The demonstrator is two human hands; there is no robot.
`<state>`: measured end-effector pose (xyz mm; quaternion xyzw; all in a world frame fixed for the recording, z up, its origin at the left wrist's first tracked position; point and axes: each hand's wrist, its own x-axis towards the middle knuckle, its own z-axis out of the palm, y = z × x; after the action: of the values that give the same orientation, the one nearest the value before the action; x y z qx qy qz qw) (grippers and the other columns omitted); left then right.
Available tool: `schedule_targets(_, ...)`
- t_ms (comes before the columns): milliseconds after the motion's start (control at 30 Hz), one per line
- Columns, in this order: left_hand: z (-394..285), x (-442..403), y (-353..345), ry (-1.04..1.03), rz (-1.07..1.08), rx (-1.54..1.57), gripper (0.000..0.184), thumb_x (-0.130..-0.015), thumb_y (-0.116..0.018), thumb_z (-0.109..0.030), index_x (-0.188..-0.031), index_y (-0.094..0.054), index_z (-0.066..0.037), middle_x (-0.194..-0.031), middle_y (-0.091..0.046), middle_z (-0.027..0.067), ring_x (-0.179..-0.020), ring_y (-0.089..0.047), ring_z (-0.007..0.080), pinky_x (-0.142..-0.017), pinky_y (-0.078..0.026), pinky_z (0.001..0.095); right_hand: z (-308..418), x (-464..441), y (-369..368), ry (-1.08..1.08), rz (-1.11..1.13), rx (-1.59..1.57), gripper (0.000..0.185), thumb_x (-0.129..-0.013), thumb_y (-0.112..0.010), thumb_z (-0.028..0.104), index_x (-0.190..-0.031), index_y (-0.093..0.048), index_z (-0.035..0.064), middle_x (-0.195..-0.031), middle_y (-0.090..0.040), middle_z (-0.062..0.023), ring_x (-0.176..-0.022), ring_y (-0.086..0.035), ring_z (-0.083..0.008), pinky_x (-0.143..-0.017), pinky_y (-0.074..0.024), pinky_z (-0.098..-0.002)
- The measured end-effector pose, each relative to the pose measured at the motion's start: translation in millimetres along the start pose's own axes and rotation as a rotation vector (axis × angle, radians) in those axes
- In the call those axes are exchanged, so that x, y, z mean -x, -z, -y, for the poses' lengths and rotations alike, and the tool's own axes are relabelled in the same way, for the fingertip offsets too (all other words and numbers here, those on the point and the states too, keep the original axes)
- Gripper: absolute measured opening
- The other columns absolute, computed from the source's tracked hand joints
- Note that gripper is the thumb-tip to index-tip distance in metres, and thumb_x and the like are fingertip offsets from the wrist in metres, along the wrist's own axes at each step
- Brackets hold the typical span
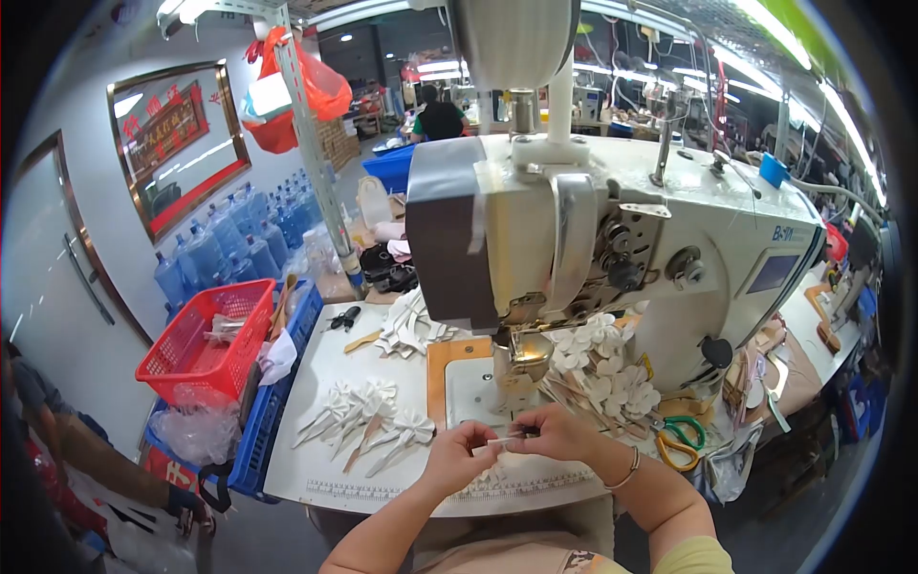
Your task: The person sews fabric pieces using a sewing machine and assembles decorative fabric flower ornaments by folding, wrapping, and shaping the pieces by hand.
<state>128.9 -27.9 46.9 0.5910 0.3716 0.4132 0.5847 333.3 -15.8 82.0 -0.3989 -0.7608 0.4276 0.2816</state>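
Note:
My left hand (459, 457) and my right hand (559, 435) meet at the front of the sewing table (316, 471). Between them they pinch a small white strip-like piece (499, 441), its ends covered by my fingers. Just beyond stands a white industrial sewing machine (712, 206), its presser foot area (521, 354) behind my hands. To the left lie white flower-shaped pieces with long strips (368, 416), apart from my hands. A heap of white petal-shaped pieces (602, 368) is piled right of the needle area.
Scissors with green and orange handles (681, 442) lie at the right. More white pieces (413, 325) sit at the back left. A red basket (206, 344) rests over a blue crate (277, 402) beside the table. A person's legs (91, 445) show at far left.

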Motion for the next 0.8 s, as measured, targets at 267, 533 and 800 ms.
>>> schedule_targets(267, -68, -84, 9, 0.197, 0.062, 0.196, 0.016, -0.079, -0.065, -0.012, -0.089, -0.059, -0.001, -0.076, -0.059, 0.0029, -0.062, -0.057, 0.0097, -0.057, -0.048, 0.0218, 36, 1, 60, 0.550, -0.476, 0.862, 0.029, -0.063, -0.068, 0.006, -0.090, -0.064, 0.0158, -0.094, -0.063, 0.0047, -0.077, -0.061, -0.0168, -0.066, -0.0471, -0.0314)
schedule_targets(533, -77, -105, 13, 0.291, -0.053, 0.193, 0.013, -0.080, -0.062, -0.007, -0.092, -0.061, 0.000, -0.075, -0.062, 0.0057, -0.062, -0.059, 0.0115, -0.053, -0.050, 0.0202, 33, -16, 68, 0.560, -0.522, 1.027, 0.039, -0.065, -0.066, 0.009, -0.102, -0.061, 0.0216, -0.097, -0.061, 0.0083, -0.078, -0.058, -0.0150, -0.071, -0.0435, -0.0310)
schedule_targets(800, -75, -110, 14, 0.282, -0.086, 0.247, 0.021, -0.078, -0.060, 0.000, -0.099, -0.055, -0.002, -0.077, -0.061, 0.0076, -0.065, -0.062, 0.0150, -0.054, -0.053, 0.0248, 35, -15, 67, 0.554, -0.535, 1.045, 0.040, -0.066, -0.066, 0.009, -0.104, -0.061, 0.0219, -0.096, -0.061, 0.0086, -0.071, -0.054, -0.0147, -0.070, -0.0409, -0.0305)
